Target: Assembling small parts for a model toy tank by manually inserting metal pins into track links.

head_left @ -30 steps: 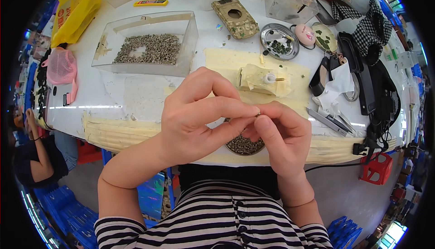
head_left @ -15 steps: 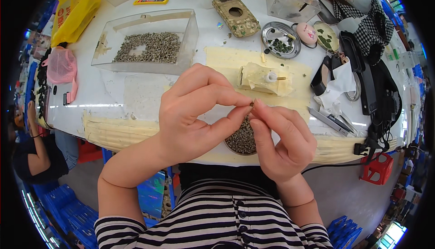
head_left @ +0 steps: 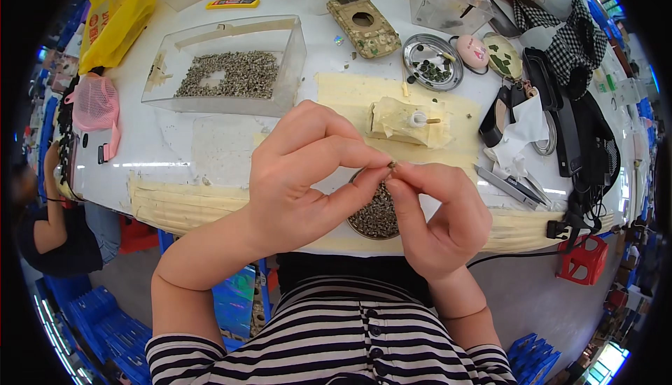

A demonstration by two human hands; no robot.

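Observation:
My left hand (head_left: 297,171) and my right hand (head_left: 444,220) meet over the near edge of the table, thumb and forefinger of each pinched together. A tiny brownish-green part (head_left: 392,166) shows between their fingertips, and both seem to grip it; its exact kind is too small to make out. Just below the fingers sits a round dish (head_left: 352,225) heaped with small grey-brown pieces (head_left: 374,215), partly covered by my hands. Beyond them, a block wrapped in cream tape (head_left: 392,122) carries a white fitting (head_left: 418,118) with a brass-coloured pin (head_left: 434,120).
A clear box (head_left: 290,70) of similar pieces stands at the far left. Behind are a camouflage model tank hull (head_left: 364,24) and a metal dish (head_left: 458,77) with dark green bits. Tweezers and a knife (head_left: 507,187) lie at right, near black straps (head_left: 560,126). Another person (head_left: 59,234) sits at left.
My fingertips have shifted slightly, and the tiny part between them shows more. At the left, the other person's arm has moved. The rest of the table looks the same.

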